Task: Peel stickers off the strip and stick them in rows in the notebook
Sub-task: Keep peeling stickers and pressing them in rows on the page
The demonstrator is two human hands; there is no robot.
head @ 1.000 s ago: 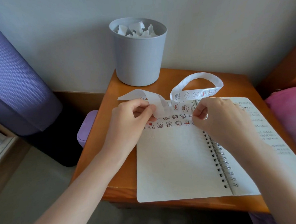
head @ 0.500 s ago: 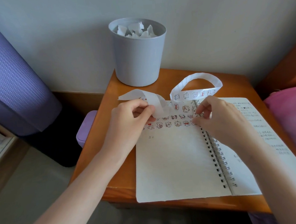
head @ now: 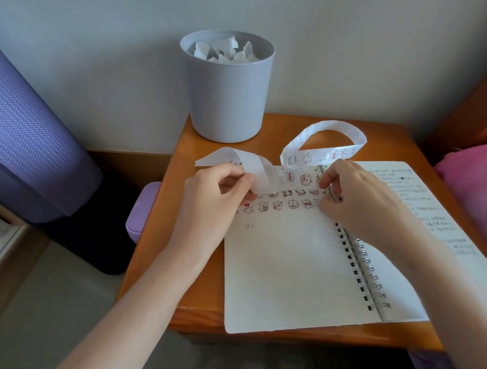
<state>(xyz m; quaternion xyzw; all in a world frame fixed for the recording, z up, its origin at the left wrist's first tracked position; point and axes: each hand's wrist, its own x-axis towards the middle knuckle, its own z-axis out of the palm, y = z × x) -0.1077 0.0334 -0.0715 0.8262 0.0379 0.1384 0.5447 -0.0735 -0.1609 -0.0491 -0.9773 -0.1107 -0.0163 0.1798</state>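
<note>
An open spiral notebook (head: 284,267) lies on the wooden table (head: 190,273). Rows of small animal stickers (head: 283,204) run across the top of its blank left page. The white sticker strip (head: 323,156) arches in a loop above the notebook, with several stickers still on it. My left hand (head: 217,191) pinches the strip's bare backing end at the page's upper left. My right hand (head: 360,194) has curled fingers, and its fingertips are down by the spiral binding at the right end of the rows. Any sticker under those fingertips is hidden.
A grey bin (head: 228,99) holding crumpled white paper stands at the table's back edge against the wall. A rolled purple mat (head: 19,126) leans at the left, with a small purple box (head: 141,213) beside the table. Pink fabric (head: 477,198) lies at the right.
My right hand has come away from the strip's loop and moved down to the page by the spiral. My left hand still pinches the backing in the same place.
</note>
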